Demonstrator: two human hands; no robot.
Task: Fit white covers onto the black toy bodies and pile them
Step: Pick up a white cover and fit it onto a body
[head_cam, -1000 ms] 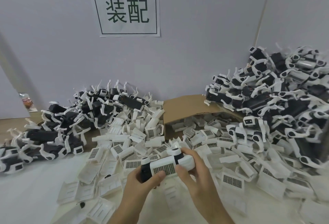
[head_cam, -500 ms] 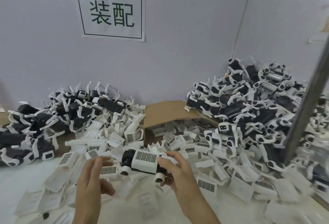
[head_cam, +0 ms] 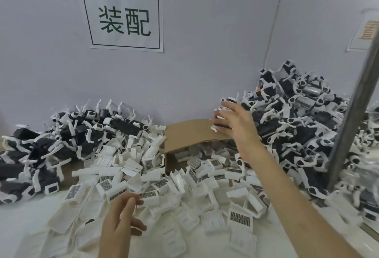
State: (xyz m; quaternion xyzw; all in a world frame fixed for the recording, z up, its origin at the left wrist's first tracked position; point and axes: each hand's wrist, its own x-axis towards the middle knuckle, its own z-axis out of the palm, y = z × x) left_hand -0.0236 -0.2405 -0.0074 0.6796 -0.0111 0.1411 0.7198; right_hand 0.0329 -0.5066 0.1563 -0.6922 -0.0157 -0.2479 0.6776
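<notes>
Head view, and from my remote seat I see my right hand (head_cam: 235,122) stretched out toward the far right corner of the worktop (head_cam: 20,216), fingers straight and spread wide. One black toy body with white legs (head_cam: 220,123) sits right at those fingertips, above the near flap of the cardboard box (head_cam: 190,132) and at the left foot of the big pile of black-and-white toys (head_cam: 307,126). Motion blur keeps me from telling whether my fingers touch it; nothing is curled round it.

My left hand (head_cam: 121,218) hangs low near the near edge, fingers loosely bent and relaxed, holding nothing. It hovers over the loose white covers (head_cam: 164,186), which lie scattered across the middle of the worktop and spill out of the open box at the far edge.

Along the far left edge lies a second heap of black bodies (head_cam: 51,144) with white legs sticking up, lower than the right-hand pile.

On the wall behind, a paper sign (head_cam: 123,19) carries two large dark characters in a frame. A grey metal post (head_cam: 352,103) leans across the right side, in front of the tall pile.
</notes>
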